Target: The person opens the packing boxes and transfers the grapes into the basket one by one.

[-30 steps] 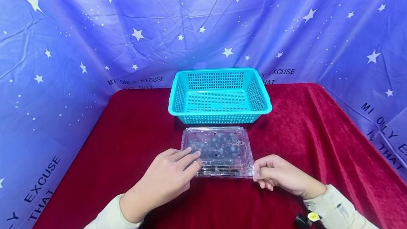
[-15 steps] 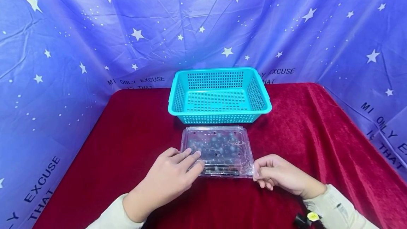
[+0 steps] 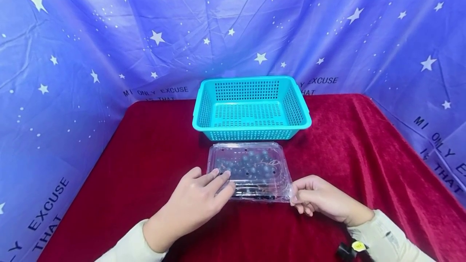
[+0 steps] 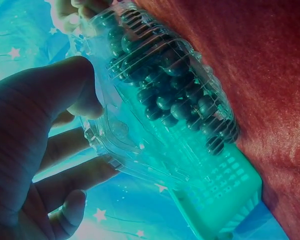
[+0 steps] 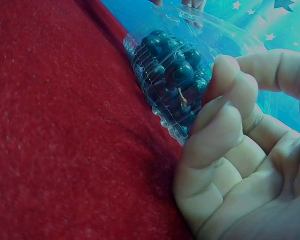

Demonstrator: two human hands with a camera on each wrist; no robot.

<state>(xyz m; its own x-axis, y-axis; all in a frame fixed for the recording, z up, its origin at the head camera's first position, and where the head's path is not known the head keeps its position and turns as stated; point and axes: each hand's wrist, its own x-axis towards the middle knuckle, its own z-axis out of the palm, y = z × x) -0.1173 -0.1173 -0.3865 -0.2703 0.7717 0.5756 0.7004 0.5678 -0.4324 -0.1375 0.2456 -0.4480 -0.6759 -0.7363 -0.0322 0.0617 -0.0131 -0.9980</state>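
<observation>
A clear plastic clamshell box (image 3: pixel 255 185) of dark grapes (image 4: pixel 170 95) lies on the red cloth. My left hand (image 3: pixel 194 201) rests at its left front, fairly straight fingers on the lid and a bent thumb at the rim. The right hand (image 3: pixel 318 198) pinches the front right corner between thumb and fingertips. In the right wrist view, curled fingers (image 5: pixel 215 135) cover part of the box, and grapes show through its ribbed side. From the left wrist, the clear lid stands out over the grapes; whether its front edge is loose I cannot tell.
A turquoise perforated basket (image 3: pixel 251 134) stands just behind the box, with nothing in it. Red velvet cloth (image 3: pixel 153 140) covers the table. A blue star-printed curtain (image 3: pixel 204 19) hangs behind and at both sides. A black strap with a yellow tag (image 3: pixel 358 246) hangs near the right sleeve.
The front part of the lid has shifted slightly upward in view, and my left hand has slid a little to the right. The right hand keeps its pinch on the corner.
</observation>
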